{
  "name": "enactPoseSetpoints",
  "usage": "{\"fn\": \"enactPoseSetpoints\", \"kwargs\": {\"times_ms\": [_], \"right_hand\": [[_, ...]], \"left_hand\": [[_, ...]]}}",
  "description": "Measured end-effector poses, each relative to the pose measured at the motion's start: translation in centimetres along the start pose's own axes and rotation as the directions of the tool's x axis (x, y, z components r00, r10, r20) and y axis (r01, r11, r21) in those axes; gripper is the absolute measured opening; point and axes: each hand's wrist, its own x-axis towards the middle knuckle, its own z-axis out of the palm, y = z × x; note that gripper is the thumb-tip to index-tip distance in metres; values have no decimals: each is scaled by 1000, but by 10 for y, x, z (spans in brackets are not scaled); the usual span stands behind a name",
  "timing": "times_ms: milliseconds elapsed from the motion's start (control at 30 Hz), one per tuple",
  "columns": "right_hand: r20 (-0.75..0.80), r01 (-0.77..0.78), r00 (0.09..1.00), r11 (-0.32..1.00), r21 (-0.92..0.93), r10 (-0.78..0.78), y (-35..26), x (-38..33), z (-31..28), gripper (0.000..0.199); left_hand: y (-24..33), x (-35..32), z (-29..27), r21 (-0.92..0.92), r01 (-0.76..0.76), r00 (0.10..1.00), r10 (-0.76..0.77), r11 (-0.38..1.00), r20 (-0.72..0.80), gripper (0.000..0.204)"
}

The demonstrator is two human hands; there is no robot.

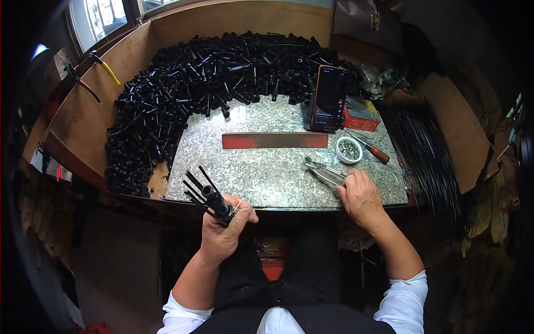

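Note:
My left hand [225, 228] grips a black plastic hub with several thin black rods [207, 192] sticking out of it, held up over the near edge of the stone slab [267, 172]. A thin pale wire or thread pokes out by my left fingers. My right hand [361, 197] rests on the slab's near right side, its fingers closed around the handles of metal pliers [322, 170] that lie flat on the slab with jaws pointing left.
A big heap of black plastic tubes [183, 94] curves around the slab's left and back. A red-grey bar [275, 140], a phone [329, 97] propped upright, a red box [360, 117], a small white bowl [349, 149], a screwdriver [371, 149] and a bundle of black rods [428, 150] lie to the right.

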Motion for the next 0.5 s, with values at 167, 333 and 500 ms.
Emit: {"fn": "enactPoseSetpoints", "kwargs": {"times_ms": [167,333,500], "right_hand": [[59,-156,988,897,413,144,-18,1,-14,20],[548,-548,826,419,724,133,-45,11,-25,28],[8,63,997,852,520,-78,-66,19,-37,34]], "left_hand": [[3,2,-1,22,-20,1000,20,1000,8,9],[5,0,-11,-79,103,995,-103,992,4,13],[-7,2,-22,-94,65,997,-61,993,52,33]]}}
